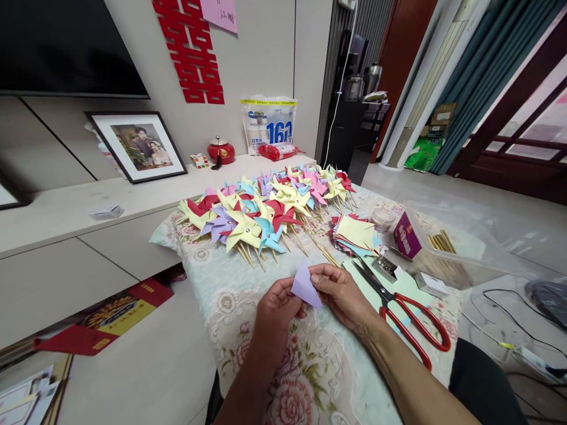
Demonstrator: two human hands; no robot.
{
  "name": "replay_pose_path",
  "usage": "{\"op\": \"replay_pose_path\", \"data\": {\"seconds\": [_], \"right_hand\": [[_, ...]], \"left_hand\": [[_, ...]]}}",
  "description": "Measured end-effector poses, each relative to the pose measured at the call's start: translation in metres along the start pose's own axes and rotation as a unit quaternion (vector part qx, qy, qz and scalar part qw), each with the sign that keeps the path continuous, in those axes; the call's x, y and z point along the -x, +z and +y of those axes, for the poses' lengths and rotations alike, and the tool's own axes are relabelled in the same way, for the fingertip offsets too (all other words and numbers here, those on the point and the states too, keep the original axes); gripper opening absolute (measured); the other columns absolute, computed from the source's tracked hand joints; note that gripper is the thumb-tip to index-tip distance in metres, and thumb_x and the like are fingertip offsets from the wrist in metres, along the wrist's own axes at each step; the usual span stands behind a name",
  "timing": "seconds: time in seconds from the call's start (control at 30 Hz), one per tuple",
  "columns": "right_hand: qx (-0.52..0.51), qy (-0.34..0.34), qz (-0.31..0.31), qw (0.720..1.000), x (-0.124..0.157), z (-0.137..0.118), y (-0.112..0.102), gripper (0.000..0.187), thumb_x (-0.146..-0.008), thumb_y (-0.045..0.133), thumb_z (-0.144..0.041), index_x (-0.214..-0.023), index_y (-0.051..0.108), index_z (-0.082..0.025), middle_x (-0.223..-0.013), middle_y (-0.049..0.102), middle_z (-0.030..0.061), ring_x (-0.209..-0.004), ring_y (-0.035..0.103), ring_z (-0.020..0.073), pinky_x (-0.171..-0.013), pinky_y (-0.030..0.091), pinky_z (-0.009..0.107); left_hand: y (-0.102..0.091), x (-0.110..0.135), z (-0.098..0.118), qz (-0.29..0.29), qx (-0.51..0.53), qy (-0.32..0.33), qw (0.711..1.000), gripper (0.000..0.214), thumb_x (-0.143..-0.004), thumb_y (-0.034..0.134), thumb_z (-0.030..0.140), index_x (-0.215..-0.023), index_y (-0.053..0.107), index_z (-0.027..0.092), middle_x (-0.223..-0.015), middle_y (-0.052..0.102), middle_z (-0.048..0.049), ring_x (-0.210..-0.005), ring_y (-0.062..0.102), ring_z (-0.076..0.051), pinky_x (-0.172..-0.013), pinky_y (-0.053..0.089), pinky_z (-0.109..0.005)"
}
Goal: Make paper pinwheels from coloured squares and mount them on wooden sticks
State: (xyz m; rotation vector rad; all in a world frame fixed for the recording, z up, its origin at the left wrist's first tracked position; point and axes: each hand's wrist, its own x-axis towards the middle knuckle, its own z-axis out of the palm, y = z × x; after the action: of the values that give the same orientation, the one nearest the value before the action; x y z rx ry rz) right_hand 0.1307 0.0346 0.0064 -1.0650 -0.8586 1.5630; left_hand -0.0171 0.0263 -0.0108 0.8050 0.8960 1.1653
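- Left hand [278,302] and right hand [335,290] both pinch the same piece of purple paper [305,288], fingers closed on its two sides.
- That paper sits between the hands, raised a little above the cloth-covered surface [208,298], in front of the finished pinwheels [244,230].
- Paper this thin could crease in the wrong place or tear, I'd judge, if the two thumbs pull unevenly or press too hard.
- Red-handled scissors [386,296] lie with their blades slightly parted, just beside the right forearm; a careless sweep of that arm could knock them or meet an edge.
- Near the blade tips, the stack of cut paper [355,233] is loose and uneven, so a bump or draught could scatter it.
- Small shiny pieces sit in an uncovered box [384,269] close to the blades; a jolt to the scissors might spill them.
- Crowded pinwheels overlap one another, and an elbow or sleeve pushing in could bend their vanes.
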Motion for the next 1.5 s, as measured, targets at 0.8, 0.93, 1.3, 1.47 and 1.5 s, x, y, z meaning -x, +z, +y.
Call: {"op": "replay_pose_path", "data": {"seconds": [0.8,0.93,1.3,1.47,1.5], "right_hand": [[-0.021,0.014,-0.004,1.0,-0.001,0.0,0.0,0.042,-0.055,0.094,-0.035,-0.086,0.074,-0.015,-0.061,0.065,-0.0038,-0.049,0.052,0.0061,-0.049,0.036,0.018],[-0.008,0.014,0.007,1.0,-0.003,0.001,-0.002,0.044,-0.051,0.095,-0.031,-0.087,0.075,-0.015,-0.062,0.064,-0.0044,-0.051,0.052,0.0062,-0.049,0.038,0.018],[-0.034,-0.004,-0.001,0.999,-0.002,0.0,-0.008,0.044,-0.069,0.084,-0.053,-0.087,0.076,-0.014,-0.07,0.068,0.0013,-0.055,0.058,0.0082,-0.05,0.043,0.019],[-0.032,-0.006,-0.003,0.999,-0.002,0.0,-0.008,0.038,-0.07,0.085,-0.045,-0.088,0.077,-0.014,-0.067,0.067,0.0007,-0.057,0.057,0.0088,-0.053,0.045,0.019],[-0.032,-0.005,0.0,0.999,-0.002,-0.001,-0.008,0.036,-0.07,0.086,-0.044,-0.089,0.077,-0.014,-0.069,0.068,0.0011,-0.058,0.058,0.0092,-0.054,0.045,0.019]], "left_hand": [[-0.007,0.001,-0.008,0.007,-0.106,0.001,0.994,0.034,-0.084,0.066,0.044,-0.066,0.067,0.015,-0.061,0.066,-0.0018,-0.061,0.059,-0.017,-0.06,0.047,-0.027],[-0.001,0.004,-0.002,0.009,-0.031,-0.029,0.999,0.032,-0.08,0.07,0.044,-0.065,0.068,0.015,-0.062,0.067,-0.0026,-0.061,0.059,-0.017,-0.057,0.045,-0.026],[0.006,0.003,0.006,0.06,0.03,-0.019,0.998,0.028,-0.07,0.078,0.04,-0.068,0.066,0.015,-0.058,0.066,0.0001,-0.053,0.059,-0.014,-0.052,0.052,-0.026],[0.004,0.004,0.004,0.053,0.007,-0.02,0.998,0.03,-0.071,0.078,0.041,-0.069,0.069,0.012,-0.06,0.071,-0.0047,-0.055,0.063,-0.016,-0.057,0.056,-0.03],[0.003,0.003,0.002,0.048,0.004,-0.02,0.999,0.029,-0.071,0.078,0.04,-0.071,0.07,0.012,-0.061,0.071,-0.005,-0.055,0.064,-0.017,-0.058,0.055,-0.03]]}}
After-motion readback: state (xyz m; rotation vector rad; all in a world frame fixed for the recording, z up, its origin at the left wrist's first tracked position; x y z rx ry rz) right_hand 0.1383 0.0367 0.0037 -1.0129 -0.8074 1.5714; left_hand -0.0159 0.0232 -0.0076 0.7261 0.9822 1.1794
